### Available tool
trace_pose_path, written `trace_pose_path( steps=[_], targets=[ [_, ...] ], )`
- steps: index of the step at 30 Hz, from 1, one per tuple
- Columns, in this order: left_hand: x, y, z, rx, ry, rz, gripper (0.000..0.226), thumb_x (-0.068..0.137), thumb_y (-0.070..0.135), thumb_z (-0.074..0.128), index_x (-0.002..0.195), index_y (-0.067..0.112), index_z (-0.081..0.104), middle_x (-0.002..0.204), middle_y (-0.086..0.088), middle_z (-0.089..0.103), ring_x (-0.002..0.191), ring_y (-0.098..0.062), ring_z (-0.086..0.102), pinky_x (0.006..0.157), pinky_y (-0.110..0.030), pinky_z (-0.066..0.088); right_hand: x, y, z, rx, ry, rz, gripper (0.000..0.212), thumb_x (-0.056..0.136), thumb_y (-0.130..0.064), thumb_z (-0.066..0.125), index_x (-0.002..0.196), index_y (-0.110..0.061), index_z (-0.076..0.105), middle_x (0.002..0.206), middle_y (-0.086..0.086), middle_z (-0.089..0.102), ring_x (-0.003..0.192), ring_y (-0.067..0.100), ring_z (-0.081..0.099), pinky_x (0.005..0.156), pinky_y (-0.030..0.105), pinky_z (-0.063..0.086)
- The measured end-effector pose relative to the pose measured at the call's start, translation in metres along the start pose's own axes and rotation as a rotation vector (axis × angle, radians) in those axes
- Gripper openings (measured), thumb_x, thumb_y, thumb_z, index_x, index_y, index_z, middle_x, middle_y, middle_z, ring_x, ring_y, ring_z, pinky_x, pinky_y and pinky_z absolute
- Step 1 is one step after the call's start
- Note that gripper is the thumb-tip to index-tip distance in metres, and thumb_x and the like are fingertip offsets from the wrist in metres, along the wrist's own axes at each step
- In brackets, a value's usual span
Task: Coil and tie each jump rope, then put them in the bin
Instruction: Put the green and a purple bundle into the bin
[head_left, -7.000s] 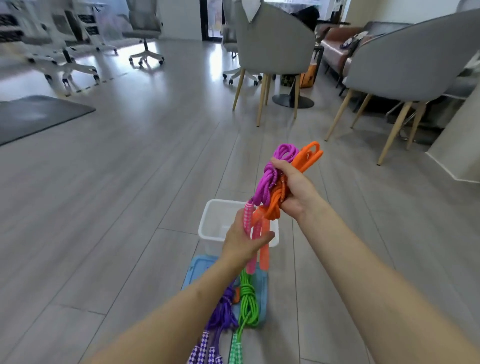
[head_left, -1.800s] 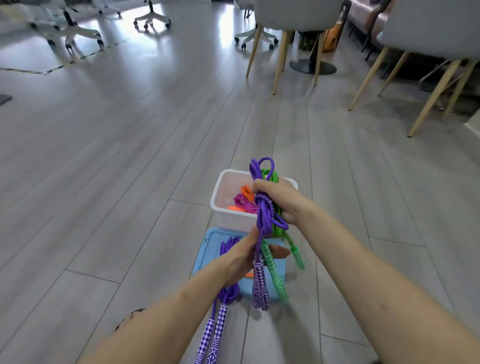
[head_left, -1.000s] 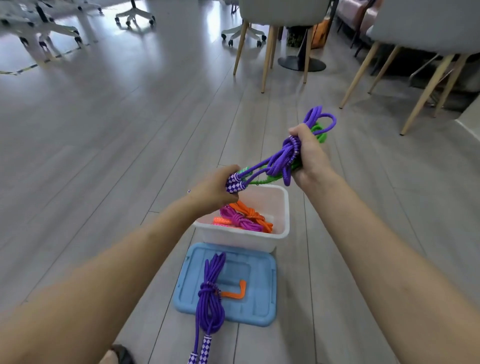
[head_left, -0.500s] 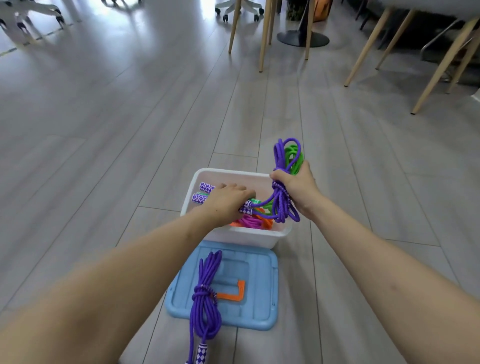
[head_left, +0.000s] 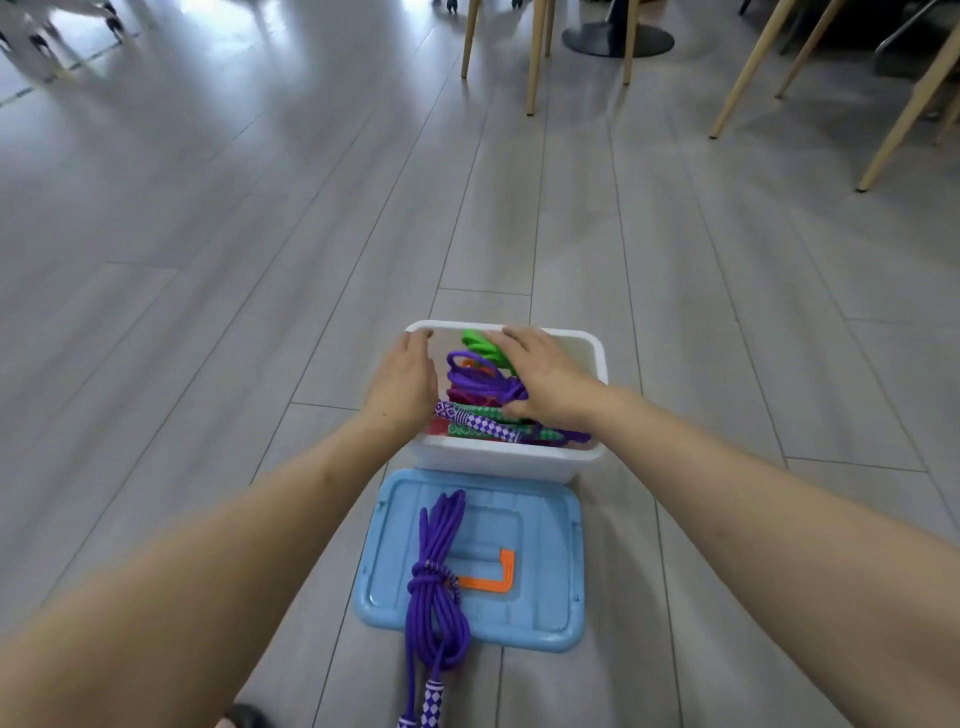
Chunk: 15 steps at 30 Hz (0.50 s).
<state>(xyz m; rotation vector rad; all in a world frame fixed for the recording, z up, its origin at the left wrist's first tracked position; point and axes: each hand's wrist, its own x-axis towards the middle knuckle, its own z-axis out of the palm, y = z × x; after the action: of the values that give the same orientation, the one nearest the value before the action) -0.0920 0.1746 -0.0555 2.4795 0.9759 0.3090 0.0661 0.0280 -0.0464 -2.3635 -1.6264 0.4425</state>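
Head view: both hands are now down in the white bin, whereas half a second ago they still held the purple and green rope bundle above its rim. The left hand, at 9 o'clock in the bin, lies flat with straight fingers, holding nothing. The right hand, at 3 o'clock, presses flat on the bundle, which rests inside. At 6 o'clock, a tied purple rope lies unmoved on the blue lid.
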Motion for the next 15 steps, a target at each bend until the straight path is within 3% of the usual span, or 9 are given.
trace_pose_path(
  steps=[2, 4, 6, 9, 13, 15],
  targets=[
    [-0.005, -0.004, -0.002, -0.026, -0.001, 0.056, 0.05, 0.107, 0.012, 0.042, 0.156, 0.016, 0.032, 0.156, -0.009, 0.039, 0.127, -0.028, 0.051, 0.098, -0.042, 0.047, -0.002, 0.001, 0.01, -0.029, -0.036, 0.055, 0.101, 0.091, -0.045, 0.073, 0.164, -0.024, 0.006, 0.172, 0.007, 0.005, 0.158, 0.029, 0.003, 0.128, 0.046, 0.015],
    [-0.006, -0.006, 0.001, 0.036, -0.1, 0.179, 0.053, 0.109, 0.018, 0.04, 0.16, 0.021, 0.027, 0.163, -0.006, 0.035, 0.139, -0.028, 0.045, 0.111, -0.043, 0.038, -0.009, 0.003, 0.017, 0.007, 0.017, 0.127, 0.087, 0.099, -0.05, 0.059, 0.165, -0.021, 0.01, 0.171, 0.009, 0.008, 0.157, 0.029, 0.006, 0.128, 0.044, 0.013],
    [-0.005, -0.006, 0.006, 0.191, -0.234, 0.217, 0.052, 0.111, 0.03, 0.032, 0.163, 0.028, 0.02, 0.169, 0.001, 0.025, 0.154, -0.025, 0.025, 0.125, -0.047, 0.011, -0.016, 0.005, 0.02, -0.032, 0.028, 0.182, 0.072, 0.105, -0.051, 0.043, 0.164, -0.018, 0.016, 0.17, 0.011, 0.016, 0.155, 0.03, 0.014, 0.126, 0.043, 0.016],
    [-0.007, 0.0, 0.014, 0.404, -0.373, 0.198, 0.052, 0.111, 0.04, 0.021, 0.162, 0.033, 0.017, 0.17, 0.01, 0.02, 0.158, -0.021, 0.014, 0.122, -0.058, -0.013, -0.019, 0.009, 0.027, -0.131, -0.094, 0.233, 0.065, 0.108, -0.047, 0.029, 0.164, -0.019, 0.012, 0.17, 0.012, 0.015, 0.155, 0.031, 0.015, 0.125, 0.046, 0.018],
    [-0.009, 0.003, 0.016, 0.436, -0.362, 0.208, 0.051, 0.11, 0.034, 0.026, 0.161, 0.029, 0.023, 0.167, 0.005, 0.026, 0.154, -0.022, 0.023, 0.12, -0.06, -0.014, -0.008, 0.007, 0.028, -0.066, -0.281, 0.268, 0.065, 0.11, -0.042, 0.029, 0.165, -0.027, -0.001, 0.172, 0.008, -0.009, 0.159, 0.029, -0.006, 0.127, 0.047, 0.006],
    [-0.012, 0.003, 0.01, 0.315, -0.291, 0.206, 0.048, 0.109, 0.03, 0.033, 0.157, 0.027, 0.033, 0.164, 0.0, 0.034, 0.15, -0.023, 0.031, 0.126, -0.054, 0.003, -0.007, 0.008, 0.026, -0.02, -0.261, 0.266, 0.064, 0.109, -0.042, 0.032, 0.165, -0.025, 0.004, 0.172, 0.01, -0.007, 0.159, 0.029, -0.006, 0.127, 0.047, 0.005]
  ],
)
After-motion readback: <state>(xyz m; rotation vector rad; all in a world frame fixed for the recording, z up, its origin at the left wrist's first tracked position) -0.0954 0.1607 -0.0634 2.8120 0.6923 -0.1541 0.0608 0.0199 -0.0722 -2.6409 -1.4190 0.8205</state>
